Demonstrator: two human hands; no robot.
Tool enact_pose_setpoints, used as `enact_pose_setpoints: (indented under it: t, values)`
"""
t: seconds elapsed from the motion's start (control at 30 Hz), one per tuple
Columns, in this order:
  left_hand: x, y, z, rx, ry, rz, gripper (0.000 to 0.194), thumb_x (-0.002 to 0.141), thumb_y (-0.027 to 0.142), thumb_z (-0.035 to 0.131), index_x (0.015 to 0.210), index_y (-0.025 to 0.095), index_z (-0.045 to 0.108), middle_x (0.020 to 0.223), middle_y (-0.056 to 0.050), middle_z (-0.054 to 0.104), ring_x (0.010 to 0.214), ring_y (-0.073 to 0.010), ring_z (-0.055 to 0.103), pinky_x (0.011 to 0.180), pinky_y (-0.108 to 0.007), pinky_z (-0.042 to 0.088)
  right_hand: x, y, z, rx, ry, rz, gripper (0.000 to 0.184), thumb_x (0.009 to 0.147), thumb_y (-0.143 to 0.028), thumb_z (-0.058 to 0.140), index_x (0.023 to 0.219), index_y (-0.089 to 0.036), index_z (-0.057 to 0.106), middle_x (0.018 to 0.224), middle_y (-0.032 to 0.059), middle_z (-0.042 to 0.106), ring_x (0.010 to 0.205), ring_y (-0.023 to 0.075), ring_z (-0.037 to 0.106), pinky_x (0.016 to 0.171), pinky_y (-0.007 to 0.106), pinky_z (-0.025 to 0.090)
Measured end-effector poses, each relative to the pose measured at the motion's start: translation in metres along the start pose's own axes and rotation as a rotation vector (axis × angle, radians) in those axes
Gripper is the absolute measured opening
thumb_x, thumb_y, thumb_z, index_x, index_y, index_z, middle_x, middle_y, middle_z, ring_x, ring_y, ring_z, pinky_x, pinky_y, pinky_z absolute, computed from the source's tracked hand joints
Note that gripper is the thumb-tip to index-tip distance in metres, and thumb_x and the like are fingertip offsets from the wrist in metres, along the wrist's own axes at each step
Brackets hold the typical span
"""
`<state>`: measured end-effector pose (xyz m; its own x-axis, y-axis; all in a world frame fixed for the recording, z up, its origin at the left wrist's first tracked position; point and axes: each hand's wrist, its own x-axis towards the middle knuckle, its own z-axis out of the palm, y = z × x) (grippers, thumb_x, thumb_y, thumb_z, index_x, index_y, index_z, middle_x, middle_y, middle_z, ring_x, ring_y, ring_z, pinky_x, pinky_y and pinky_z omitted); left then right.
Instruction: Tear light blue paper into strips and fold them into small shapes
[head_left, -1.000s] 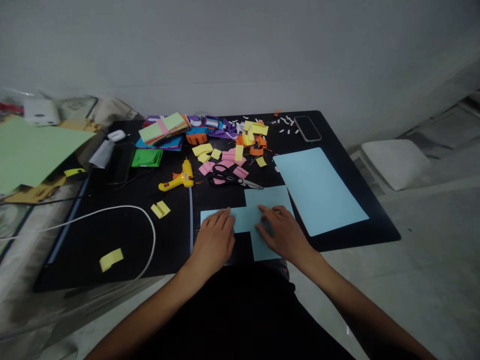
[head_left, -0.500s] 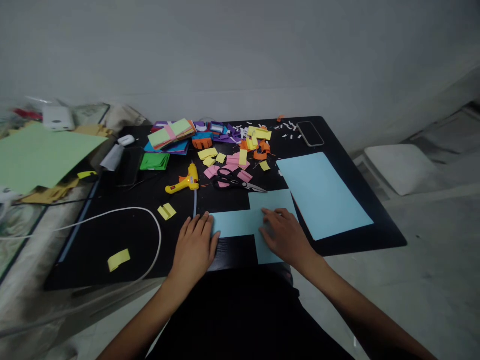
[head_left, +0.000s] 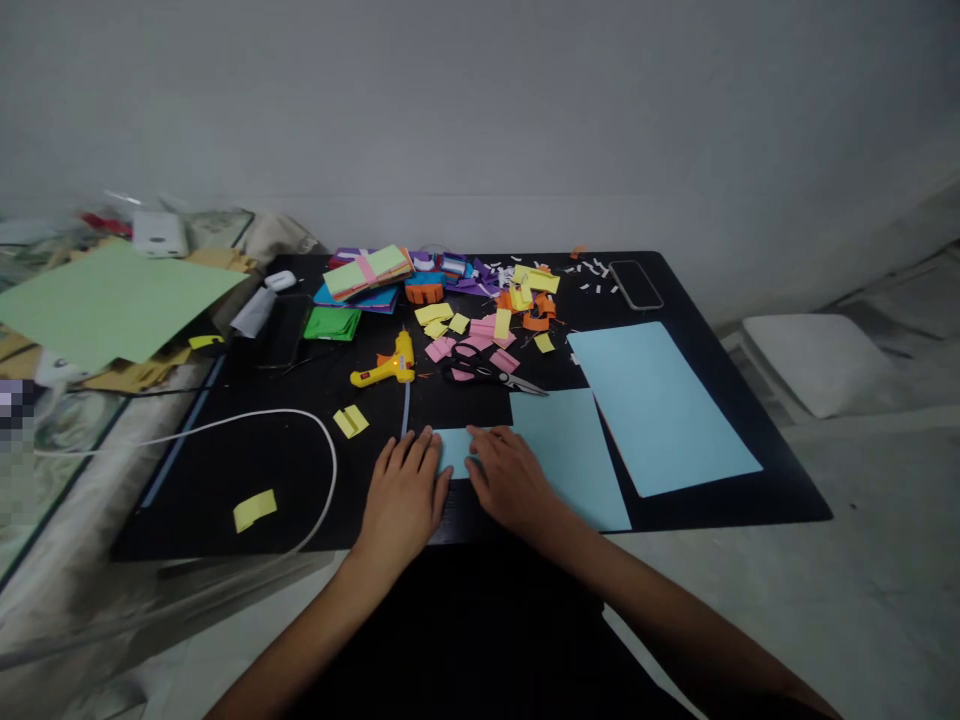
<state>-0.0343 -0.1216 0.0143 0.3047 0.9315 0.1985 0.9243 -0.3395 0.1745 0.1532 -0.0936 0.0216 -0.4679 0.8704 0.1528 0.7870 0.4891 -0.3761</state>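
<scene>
Head view: pale blue paper strip (head_left: 454, 456) lies at six o'clock on the black table (head_left: 202, 470), right end hidden by the right hand (head_left: 514, 478). Left hand (head_left: 400, 497) lies flat, fingers spread, at the strip's nine-o'clock end; right hand presses loosely, neither gripping. From the strip, scissors (head_left: 510, 379) lie at one o'clock, glue gun (head_left: 388, 370) at eleven

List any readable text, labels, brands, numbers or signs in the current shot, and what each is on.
None can be read.
Yellow glue gun: any marking on its body is too small to read.
White device at the left: dark marks on it, too blurred to read.
Light-blue strip and large light-blue sheet: no writing seen.
Phone at the back right: no text seen.
</scene>
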Motion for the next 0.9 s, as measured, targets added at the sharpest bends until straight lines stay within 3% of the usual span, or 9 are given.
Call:
enact_pose_setpoints:
  t: [0.2, 0.3, 0.5, 0.7, 0.9]
  values:
    - [0.001, 0.001, -0.002, -0.007, 0.003, 0.001, 0.042, 0.103, 0.032, 0.051, 0.135, 0.010, 0.065, 0.143, -0.019, 0.065, 0.132, -0.0404, 0.059, 0.115, -0.059, 0.041, -0.037, 0.057, -0.023, -0.032, 0.092, 0.157, 0.019, 0.102, -0.030, 0.058, 0.108, -0.016, 0.069, 0.120, 0.0149, 0.076, 0.108, 0.0333, 0.064, 0.096, 0.050, 0.053]
    - [0.002, 0.002, -0.002, 0.012, 0.007, 0.006, 0.042, 0.103, 0.033, 0.051, 0.135, 0.010, 0.065, 0.143, -0.019, 0.065, 0.132, -0.0404, 0.059, 0.114, -0.059, 0.041, -0.049, 0.073, -0.030, -0.047, 0.132, 0.137, 0.021, 0.104, -0.032, 0.054, 0.106, -0.017, 0.070, 0.117, 0.0135, 0.077, 0.107, 0.0330, 0.064, 0.095, 0.051, 0.054]
    - [0.000, 0.001, -0.003, 0.027, -0.010, -0.006, 0.042, 0.103, 0.033, 0.050, 0.136, 0.010, 0.063, 0.144, -0.017, 0.065, 0.134, -0.0384, 0.057, 0.116, -0.057, 0.041, -0.053, 0.082, -0.025, -0.041, 0.165, 0.104, 0.023, 0.104, -0.029, 0.054, 0.117, -0.019, 0.070, 0.112, 0.0122, 0.078, 0.108, 0.0333, 0.064, 0.095, 0.053, 0.056]
    - [0.007, -0.005, -0.004, -0.078, 0.017, -0.002, 0.041, 0.099, 0.032, 0.055, 0.132, 0.009, 0.064, 0.137, -0.021, 0.066, 0.131, -0.0391, 0.059, 0.117, -0.062, 0.041, -0.052, 0.087, -0.023, 0.030, 0.186, 0.067, 0.014, 0.101, -0.024, 0.058, 0.108, -0.020, 0.068, 0.122, 0.0118, 0.076, 0.113, 0.0337, 0.064, 0.098, 0.054, 0.057]
    - [0.025, 0.001, 0.001, -0.268, -0.057, 0.186, 0.045, 0.098, 0.027, 0.056, 0.140, 0.012, 0.056, 0.150, -0.019, 0.057, 0.143, -0.0331, 0.052, 0.123, -0.059, 0.038, -0.046, 0.091, -0.029, 0.196, 0.161, 0.089, 0.014, 0.097, -0.023, 0.063, 0.111, -0.022, 0.066, 0.125, 0.0124, 0.072, 0.121, 0.0324, 0.063, 0.101, 0.054, 0.056]
